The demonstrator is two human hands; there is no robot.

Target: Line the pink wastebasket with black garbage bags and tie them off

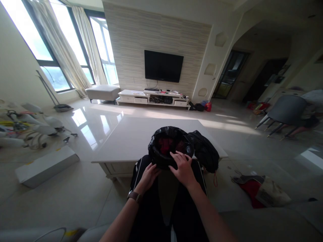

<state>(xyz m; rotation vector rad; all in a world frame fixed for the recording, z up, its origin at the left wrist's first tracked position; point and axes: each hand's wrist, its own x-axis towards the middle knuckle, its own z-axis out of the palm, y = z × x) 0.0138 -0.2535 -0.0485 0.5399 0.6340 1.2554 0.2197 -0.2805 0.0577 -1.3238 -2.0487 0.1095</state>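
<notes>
Seated view across a living room, read from left to right. At far left, a white box [46, 164] lies on the glossy floor, well apart from the low white table [131, 141] in the centre. The left hand [148, 176], a watch [135, 196] on its wrist, is held below the near left side of the black bag [157, 148], fingers curled up and clenched on the plastic of its lower edge. The bag stands open at the table's near edge, above the person's knees, its mouth rolled wide over something red [165, 144] that is too dim to identify. The right hand [184, 169] comes over the bag's near right rim; its fingers [178, 156] lie on top of the rim and close on it, so the bag sits between the two hands and just beyond the fingertips. A second dark bag [205, 151] touches the first on its right. Farther right, a red-and-cream cloth [259, 191] lies on the floor. A grey chair [286, 109] stands behind it.
</notes>
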